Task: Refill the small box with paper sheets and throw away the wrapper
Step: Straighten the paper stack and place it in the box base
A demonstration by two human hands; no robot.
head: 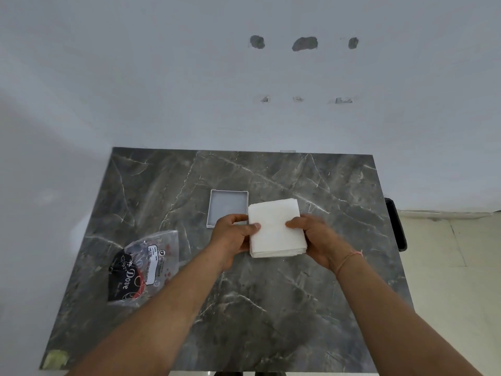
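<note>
A white stack of paper sheets is held above the grey marble table. My left hand grips its left edge and my right hand grips its right edge, thumbs on top. Just left of and behind the stack lies the small grey box, open and with nothing in it, its near edge partly hidden by my left hand. The clear plastic wrapper, printed in black and red, lies crumpled on the table at the left.
A white wall stands right behind the table. A dark object sits off the table's right edge, with pale floor tiles beyond it. A strip of yellowish tape marks the table's near left corner.
</note>
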